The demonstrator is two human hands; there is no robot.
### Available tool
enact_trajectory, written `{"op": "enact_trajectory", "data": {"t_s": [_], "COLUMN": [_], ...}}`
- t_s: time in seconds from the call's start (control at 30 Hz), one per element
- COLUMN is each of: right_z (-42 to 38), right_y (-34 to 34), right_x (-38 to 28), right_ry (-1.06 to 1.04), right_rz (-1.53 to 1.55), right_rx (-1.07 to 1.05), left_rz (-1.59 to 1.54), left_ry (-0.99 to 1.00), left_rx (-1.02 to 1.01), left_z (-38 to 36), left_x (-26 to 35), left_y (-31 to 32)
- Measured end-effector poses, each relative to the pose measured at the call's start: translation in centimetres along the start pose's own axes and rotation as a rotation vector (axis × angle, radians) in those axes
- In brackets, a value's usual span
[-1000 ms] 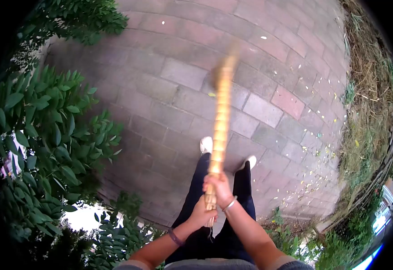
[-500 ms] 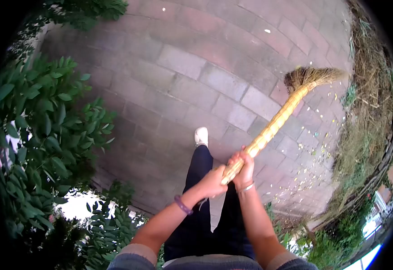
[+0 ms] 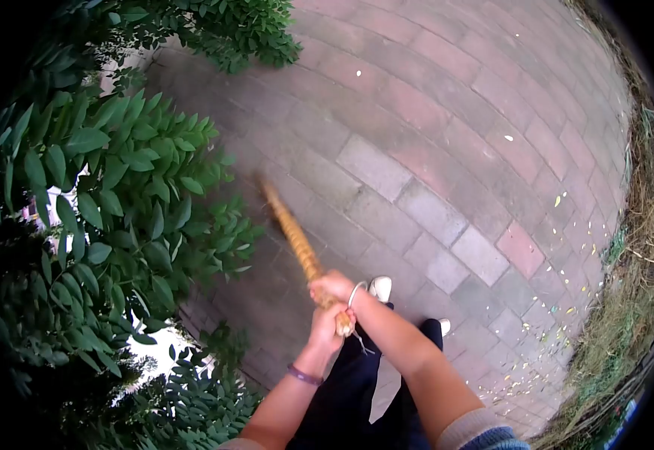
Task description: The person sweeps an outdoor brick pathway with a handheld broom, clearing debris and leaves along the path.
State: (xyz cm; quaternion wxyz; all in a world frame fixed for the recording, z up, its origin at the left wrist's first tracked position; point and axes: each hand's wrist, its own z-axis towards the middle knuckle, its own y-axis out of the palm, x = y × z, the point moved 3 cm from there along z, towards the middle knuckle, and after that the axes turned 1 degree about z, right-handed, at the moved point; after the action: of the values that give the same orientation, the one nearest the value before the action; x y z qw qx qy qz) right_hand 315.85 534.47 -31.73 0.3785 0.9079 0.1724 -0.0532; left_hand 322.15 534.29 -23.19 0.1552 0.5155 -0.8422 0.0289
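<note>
Both hands, right hand (image 3: pixel 332 286) above left hand (image 3: pixel 327 327), wrap their fingers tight around a broom handle (image 3: pixel 297 241) angled up-left. Leafy shrubs (image 3: pixel 132 202) crowd the brick paving (image 3: pixel 432 150) beside its blurred head.

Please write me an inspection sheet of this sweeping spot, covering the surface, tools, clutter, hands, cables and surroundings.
Surface: brick paving, reddish and grey, looks dry.
Job's things: straw broom, bound handle angled up-left towards the bush, head blurred.
Clutter: small yellow leaf bits scattered along the right side of the paving.
Hands: right hand grips the handle higher up; left hand grips near its end; both closed on it.
Cables: nothing seen.
Surroundings: leafy bush on the left; dry grass verge on the right; white shoes below the hands.
</note>
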Motion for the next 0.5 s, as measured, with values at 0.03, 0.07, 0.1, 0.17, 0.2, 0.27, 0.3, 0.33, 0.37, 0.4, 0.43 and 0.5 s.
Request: {"op": "enact_trajectory", "data": {"t_s": [0.03, 0.07, 0.1, 0.17, 0.2, 0.27, 0.3, 0.33, 0.37, 0.4, 0.43, 0.5], "right_z": [0.6, 0.3, -0.9, -4.1, -5.8, -8.7, -10.0, -10.8, -10.9, -11.2, -11.0, -9.6], "right_y": [-1.4, -3.1, -4.5, -6.4, -7.0, -6.6, -5.7, -5.3, -5.3, -4.9, -4.6, -3.0], "right_x": [-1.6, -2.7, -4.0, -7.0, -8.5, -11.2, -12.7, -14.3, -14.4, -15.0, -15.6, -18.2], "right_ry": [-0.044, -0.08, -0.128, -0.282, -0.383, -0.557, -0.63, -0.711, -0.735, -0.749, -0.704, -0.502], "right_rz": [0.127, 0.254, 0.378, 0.528, 0.559, 0.587, 0.585, 0.583, 0.626, 0.582, 0.538, 0.565], "right_rx": [0.005, 0.016, 0.081, 0.26, 0.37, 0.535, 0.59, 0.638, 0.611, 0.593, 0.544, 0.404], "left_rz": [0.107, 0.206, 0.293, 0.484, 0.61, 0.649, 0.646, 0.713, 0.782, 0.85, 0.783, 0.646], "left_ry": [-0.011, -0.029, -0.016, -0.013, -0.034, -0.137, -0.123, -0.087, -0.047, -0.01, 0.002, 0.045], "left_rx": [-0.064, -0.127, -0.207, -0.381, -0.472, -0.523, -0.552, -0.556, -0.558, -0.556, -0.465, -0.272], "left_z": [0.8, 1.2, 1.6, 2.0, 2.1, 1.0, 1.2, 0.8, 0.0, -0.7, -1.6, -2.0], "left_x": [1.2, 1.9, 2.1, 2.6, 3.4, 6.7, 8.2, 9.5, 10.2, 10.7, 11.0, 10.9], "left_y": [1.9, 4.0, 5.9, 8.6, 10.1, 12.5, 12.5, 13.0, 13.3, 13.8, 14.2, 14.3]}}
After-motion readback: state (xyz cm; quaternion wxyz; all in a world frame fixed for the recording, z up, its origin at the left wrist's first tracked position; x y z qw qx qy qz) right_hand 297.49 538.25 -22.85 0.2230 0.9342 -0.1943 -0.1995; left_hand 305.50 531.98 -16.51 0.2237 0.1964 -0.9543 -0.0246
